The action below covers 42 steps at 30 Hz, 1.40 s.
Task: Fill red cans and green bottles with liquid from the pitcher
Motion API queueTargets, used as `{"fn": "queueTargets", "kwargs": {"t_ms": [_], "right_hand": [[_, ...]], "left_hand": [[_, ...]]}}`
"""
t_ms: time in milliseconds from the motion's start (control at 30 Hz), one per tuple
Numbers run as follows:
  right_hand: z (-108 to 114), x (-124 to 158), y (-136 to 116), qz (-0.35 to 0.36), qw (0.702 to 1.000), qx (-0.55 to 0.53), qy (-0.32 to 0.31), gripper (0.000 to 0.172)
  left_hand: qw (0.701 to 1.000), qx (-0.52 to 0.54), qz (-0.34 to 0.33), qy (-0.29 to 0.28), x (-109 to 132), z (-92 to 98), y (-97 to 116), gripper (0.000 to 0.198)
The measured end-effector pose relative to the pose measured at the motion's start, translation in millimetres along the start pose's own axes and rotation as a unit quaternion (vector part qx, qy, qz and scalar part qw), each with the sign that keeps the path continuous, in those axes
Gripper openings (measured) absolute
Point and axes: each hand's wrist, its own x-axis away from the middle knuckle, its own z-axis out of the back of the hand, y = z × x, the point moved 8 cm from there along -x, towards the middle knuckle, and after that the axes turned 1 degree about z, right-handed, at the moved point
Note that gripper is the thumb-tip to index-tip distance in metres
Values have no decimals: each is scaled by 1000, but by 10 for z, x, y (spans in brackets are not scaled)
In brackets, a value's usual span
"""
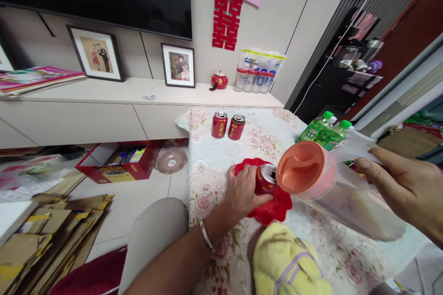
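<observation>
My left hand (pixel 245 189) is wrapped around a red drink can (pixel 266 179) with an opened top, which stands in a red scalloped plate (pixel 277 209). In my right hand (pixel 404 184) is the handle of a clear plastic pitcher (pixel 360 207) with an orange-pink lid (pixel 302 168). The pitcher is tipped on its side, its lid end close to the can's opening. Some liquid shows along its lower side; whether any flows into the can I cannot tell. A yellow towel (pixel 289 260) with purple trim lies just in front of the plate.
Two more red cans (pixel 219 125) stand near the back of the flowered tablecloth (pixel 204 179). Green-capped bottles (pixel 316 129) are at the right edge. A white cabinet ledge (pixel 134 90) runs behind; flattened cardboard (pixel 65 226) and a red box (pixel 117 163) lie on the floor at left.
</observation>
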Motion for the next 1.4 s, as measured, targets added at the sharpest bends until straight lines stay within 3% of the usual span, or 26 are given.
{"fn": "queueTargets", "kwargs": {"t_ms": [1400], "right_hand": [[2,-9,-20,10,1000,-1,11,73]], "left_hand": [[1000,3,-2,-2,1,-1,1,64]]}}
